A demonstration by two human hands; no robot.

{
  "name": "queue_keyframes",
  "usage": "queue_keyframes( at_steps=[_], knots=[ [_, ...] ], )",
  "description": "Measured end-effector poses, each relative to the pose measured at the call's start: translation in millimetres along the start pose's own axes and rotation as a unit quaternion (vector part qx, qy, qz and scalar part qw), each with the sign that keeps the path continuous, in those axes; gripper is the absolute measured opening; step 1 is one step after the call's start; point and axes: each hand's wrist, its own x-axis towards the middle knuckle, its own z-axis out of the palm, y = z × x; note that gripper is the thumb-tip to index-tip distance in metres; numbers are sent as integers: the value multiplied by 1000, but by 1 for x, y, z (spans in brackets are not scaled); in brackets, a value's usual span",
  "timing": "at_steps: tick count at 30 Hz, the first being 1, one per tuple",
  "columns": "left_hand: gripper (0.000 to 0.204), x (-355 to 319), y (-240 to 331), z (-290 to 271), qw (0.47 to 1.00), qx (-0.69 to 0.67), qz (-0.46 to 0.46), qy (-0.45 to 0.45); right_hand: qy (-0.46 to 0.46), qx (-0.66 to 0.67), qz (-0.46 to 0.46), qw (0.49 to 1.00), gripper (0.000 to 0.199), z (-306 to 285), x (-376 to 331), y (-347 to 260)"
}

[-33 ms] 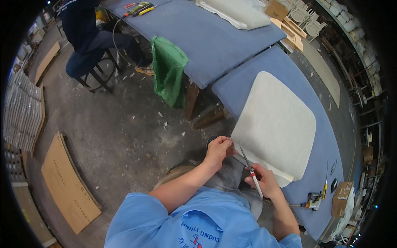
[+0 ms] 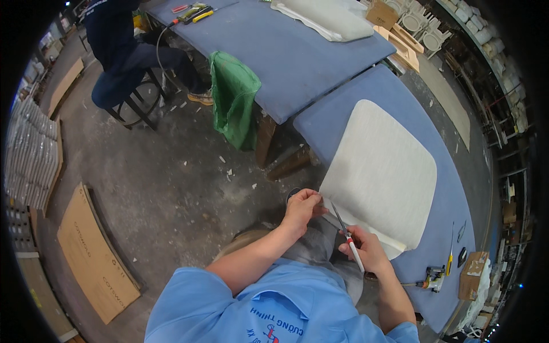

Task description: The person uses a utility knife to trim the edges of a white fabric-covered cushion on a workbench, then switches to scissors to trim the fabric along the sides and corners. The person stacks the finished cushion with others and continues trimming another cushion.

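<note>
An off-white fabric-covered panel (image 2: 383,166), like a chair seat with rounded corners, lies on the blue-topped table. A strip of its fabric hangs in a loose fold along the near edge. At the panel's near left corner, my left hand (image 2: 303,212) is closed, pinching the fabric edge between thumb and fingers. My right hand (image 2: 368,248) grips scissors (image 2: 353,253) with red and white handles, blades pointing up and left toward the pinched edge. Whether the blades touch the fabric I cannot tell.
A green sack (image 2: 233,100) hangs at the joint of the tables. Another white panel (image 2: 323,17) lies on the far blue table (image 2: 274,63). A yellow screwdriver (image 2: 449,260) and an air tool (image 2: 434,278) lie at right. A seated person (image 2: 123,46) is far left.
</note>
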Motion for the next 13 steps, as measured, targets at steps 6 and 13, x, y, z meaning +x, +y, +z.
queue_keyframes(
  at_steps=[6, 13],
  knots=[
    [5, -2, 2, -11, 995, 80, 44, -29, -24, -9, 13, 1000, 51, -11, 7, -9],
    [5, -4, 6, -15, 979, 186, 54, -65, -6, 77, 20, 997, 49, -11, -7, 11]
  ],
)
